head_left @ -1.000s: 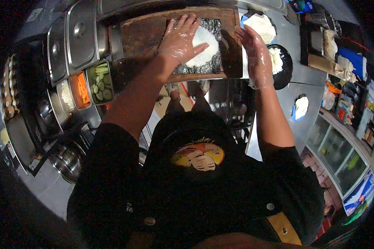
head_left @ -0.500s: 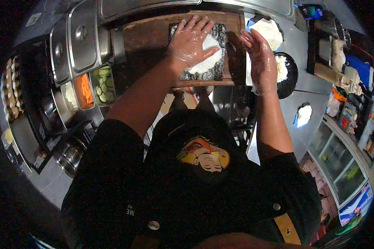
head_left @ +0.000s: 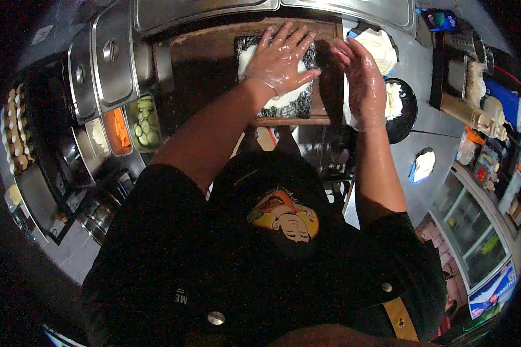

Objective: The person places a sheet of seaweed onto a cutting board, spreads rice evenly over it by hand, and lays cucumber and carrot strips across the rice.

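Note:
My left hand [head_left: 279, 61], in a clear plastic glove, lies spread over white rice [head_left: 285, 99] on a dark nori sheet [head_left: 302, 108]. The sheet rests on a brown wooden board [head_left: 205, 52]; white rice shows on both sides of the hand. Held above the board's right edge, my right hand [head_left: 364, 87], also gloved, has its fingers extended and nothing in it. Beside it on the right is a black plate [head_left: 407, 118] with white food [head_left: 393, 101] on it.
Left of the board stand metal trays of cucumber [head_left: 146, 124], orange strips [head_left: 121, 130] and white pieces [head_left: 99, 137], below lidded pans [head_left: 113, 63]. White cloths [head_left: 379, 49] [head_left: 424, 165] lie on the right counter. Further right is a glass-doored cabinet [head_left: 472, 222].
My left hand has slid rightward across the rice, uncovering some at the left of the sheet. My right hand has stayed near the board's right edge. The view has shifted slightly.

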`<state>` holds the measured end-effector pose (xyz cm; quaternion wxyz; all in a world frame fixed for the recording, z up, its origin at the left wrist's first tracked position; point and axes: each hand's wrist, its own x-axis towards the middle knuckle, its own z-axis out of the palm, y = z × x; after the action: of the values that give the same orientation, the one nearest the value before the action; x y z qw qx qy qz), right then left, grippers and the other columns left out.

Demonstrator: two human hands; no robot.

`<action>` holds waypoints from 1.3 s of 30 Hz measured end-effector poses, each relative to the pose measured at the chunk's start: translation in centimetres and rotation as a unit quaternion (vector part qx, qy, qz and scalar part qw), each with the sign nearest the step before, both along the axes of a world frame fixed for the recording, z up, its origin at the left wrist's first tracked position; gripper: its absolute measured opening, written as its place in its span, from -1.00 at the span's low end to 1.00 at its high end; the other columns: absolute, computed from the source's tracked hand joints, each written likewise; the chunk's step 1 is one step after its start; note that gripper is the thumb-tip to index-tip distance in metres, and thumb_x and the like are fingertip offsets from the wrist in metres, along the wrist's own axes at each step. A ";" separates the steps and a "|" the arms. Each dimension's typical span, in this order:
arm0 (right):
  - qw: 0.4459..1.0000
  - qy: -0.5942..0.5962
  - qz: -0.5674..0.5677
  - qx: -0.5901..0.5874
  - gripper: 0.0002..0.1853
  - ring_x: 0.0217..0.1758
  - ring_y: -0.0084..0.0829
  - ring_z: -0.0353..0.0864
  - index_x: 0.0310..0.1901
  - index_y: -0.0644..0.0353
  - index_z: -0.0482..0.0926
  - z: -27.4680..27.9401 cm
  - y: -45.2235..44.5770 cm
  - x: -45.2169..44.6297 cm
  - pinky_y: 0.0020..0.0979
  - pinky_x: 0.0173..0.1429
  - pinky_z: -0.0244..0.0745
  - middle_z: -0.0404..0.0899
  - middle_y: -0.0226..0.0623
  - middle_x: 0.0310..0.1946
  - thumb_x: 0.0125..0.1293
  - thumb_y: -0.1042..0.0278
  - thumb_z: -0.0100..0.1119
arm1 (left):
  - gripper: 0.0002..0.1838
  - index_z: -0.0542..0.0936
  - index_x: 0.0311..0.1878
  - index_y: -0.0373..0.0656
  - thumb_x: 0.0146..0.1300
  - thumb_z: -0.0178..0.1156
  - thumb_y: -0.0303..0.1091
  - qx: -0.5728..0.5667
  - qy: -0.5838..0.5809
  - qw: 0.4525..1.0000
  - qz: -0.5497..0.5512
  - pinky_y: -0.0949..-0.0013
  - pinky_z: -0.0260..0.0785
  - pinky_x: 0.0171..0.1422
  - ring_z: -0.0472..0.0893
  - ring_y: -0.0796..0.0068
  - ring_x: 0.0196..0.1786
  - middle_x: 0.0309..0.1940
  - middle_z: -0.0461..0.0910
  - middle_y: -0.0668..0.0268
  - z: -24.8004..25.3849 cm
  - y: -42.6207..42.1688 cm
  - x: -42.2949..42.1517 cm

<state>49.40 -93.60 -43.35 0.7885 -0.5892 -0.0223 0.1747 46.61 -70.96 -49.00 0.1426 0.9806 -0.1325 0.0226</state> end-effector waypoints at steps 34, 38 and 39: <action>0.999 0.031 -0.008 -0.020 -0.31 0.62 -0.04 0.61 0.68 0.37 0.39 -1.0 -3.3 -0.3 0.01 0.81 0.27 0.60 0.12 0.56 0.87 -0.07 -0.09 | -0.08 0.44 0.77 0.03 0.59 0.16 0.46 0.010 -0.053 0.998 0.008 -0.19 -0.04 0.94 0.32 0.08 0.82 0.76 0.45 0.23 -0.8 -4.0 3.8; 0.999 0.039 -0.007 -0.019 -0.32 0.63 -0.02 0.60 0.68 0.39 0.38 -1.2 -3.3 -0.5 0.03 0.83 0.26 0.59 0.17 0.57 0.88 -0.04 -0.09 | -0.09 0.41 0.79 0.04 0.60 0.17 0.42 0.007 -0.043 0.999 0.017 -0.19 -0.04 0.94 0.34 0.07 0.82 0.76 0.45 0.23 -0.2 -4.4 4.1; 0.999 0.039 -0.007 -0.020 -0.32 0.63 -0.02 0.60 0.68 0.39 0.38 -1.2 -3.2 -0.5 0.03 0.83 0.26 0.59 0.17 0.57 0.88 -0.04 -0.09 | -0.10 0.42 0.79 0.04 0.61 0.18 0.40 -0.001 -0.043 0.999 0.019 -0.18 -0.03 0.93 0.35 0.07 0.81 0.76 0.45 0.22 0.0 -4.6 4.2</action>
<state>48.89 -96.85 -44.51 0.7781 -0.5976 0.0159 0.1928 50.85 -75.55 -48.98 0.1372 0.9809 -0.1201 0.0676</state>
